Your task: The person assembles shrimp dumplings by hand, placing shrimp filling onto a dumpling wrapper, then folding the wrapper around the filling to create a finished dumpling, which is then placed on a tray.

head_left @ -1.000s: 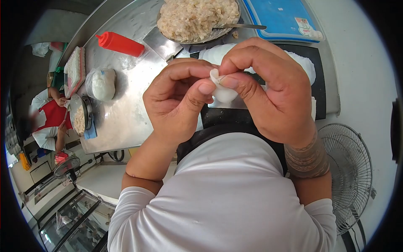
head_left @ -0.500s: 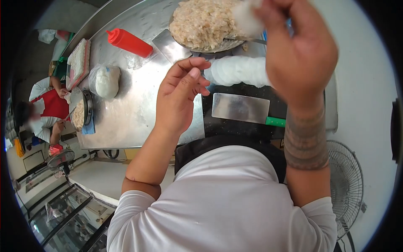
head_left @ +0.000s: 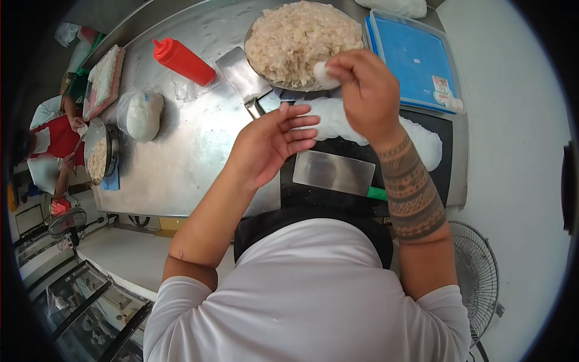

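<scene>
A thin white dough wrapper (head_left: 324, 75) is pinched in the fingers of my right hand (head_left: 373, 90), at the near edge of a bowl of chunky pale filling (head_left: 304, 39). My left hand (head_left: 271, 145) is open and holds nothing, palm turned right and fingers apart. Overlapping white wrappers (head_left: 425, 143) lie in a row across the black board (head_left: 443, 127), partly hidden under my right hand. Nearer me on the board rests a wide-bladed knife (head_left: 335, 172) with a green handle. A metal blade (head_left: 243, 73) lies left of the bowl.
A blue container (head_left: 410, 60) stands at the right back. On the steel table (head_left: 199, 151) are a red squeeze bottle (head_left: 184, 61) and a bagged white lump (head_left: 143, 114). At far left, a co-worker in a red apron (head_left: 63, 139) handles another bowl (head_left: 96, 154). A fan (head_left: 473, 271) stands right.
My right hand has come down and left with the wrapper, towards the bowl's near edge. The left hand's fingers have straightened. The whole view has shifted somewhat, exposing the blue container.
</scene>
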The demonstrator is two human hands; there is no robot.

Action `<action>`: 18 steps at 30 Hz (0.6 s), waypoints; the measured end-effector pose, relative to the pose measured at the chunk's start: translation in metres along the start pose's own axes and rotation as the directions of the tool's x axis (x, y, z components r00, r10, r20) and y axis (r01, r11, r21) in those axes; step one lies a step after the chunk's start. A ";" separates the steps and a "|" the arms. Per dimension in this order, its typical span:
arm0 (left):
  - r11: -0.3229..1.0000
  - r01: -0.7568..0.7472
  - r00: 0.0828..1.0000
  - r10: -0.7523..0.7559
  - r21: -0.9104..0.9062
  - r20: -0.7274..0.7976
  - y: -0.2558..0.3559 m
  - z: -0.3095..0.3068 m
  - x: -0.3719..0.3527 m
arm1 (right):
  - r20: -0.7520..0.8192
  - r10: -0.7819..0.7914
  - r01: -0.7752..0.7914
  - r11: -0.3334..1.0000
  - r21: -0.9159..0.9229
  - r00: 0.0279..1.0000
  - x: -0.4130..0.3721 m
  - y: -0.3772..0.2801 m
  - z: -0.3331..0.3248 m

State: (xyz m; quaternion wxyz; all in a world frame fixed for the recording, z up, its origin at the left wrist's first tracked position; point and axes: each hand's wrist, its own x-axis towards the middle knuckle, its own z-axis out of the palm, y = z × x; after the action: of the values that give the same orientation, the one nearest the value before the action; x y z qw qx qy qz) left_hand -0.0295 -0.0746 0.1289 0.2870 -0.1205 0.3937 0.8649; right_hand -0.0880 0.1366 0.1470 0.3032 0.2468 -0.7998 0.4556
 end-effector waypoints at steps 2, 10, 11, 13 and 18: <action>0.987 0.102 0.986 -0.084 -0.121 0.146 0.006 0.017 0.006 | 0.052 -0.058 0.059 0.998 -0.010 0.997 -0.010 -0.021 -0.014; 0.988 -0.054 0.944 0.004 0.143 0.331 0.012 0.038 0.025 | 0.149 0.065 -0.085 0.988 0.132 0.987 -0.064 -0.033 -0.075; 0.987 -0.047 0.942 -0.006 0.151 0.336 0.013 0.041 0.025 | 0.089 0.167 -0.175 0.980 0.091 0.982 -0.070 -0.033 -0.087; 0.969 -0.100 0.927 0.008 0.227 0.375 0.013 0.049 0.026 | 0.016 0.301 -0.302 0.951 0.071 0.953 -0.098 -0.019 -0.104; 0.726 -0.282 0.944 0.092 0.627 0.318 0.002 0.086 0.044 | -0.159 0.610 -0.612 0.790 0.037 0.776 -0.186 0.015 -0.141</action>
State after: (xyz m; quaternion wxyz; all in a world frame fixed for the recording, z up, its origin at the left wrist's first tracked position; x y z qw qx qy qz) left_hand -0.0643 0.0061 0.1676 0.2715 0.1468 0.6437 0.7003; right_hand 0.0677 0.2893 0.0631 0.2053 -0.0664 -0.8129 0.5410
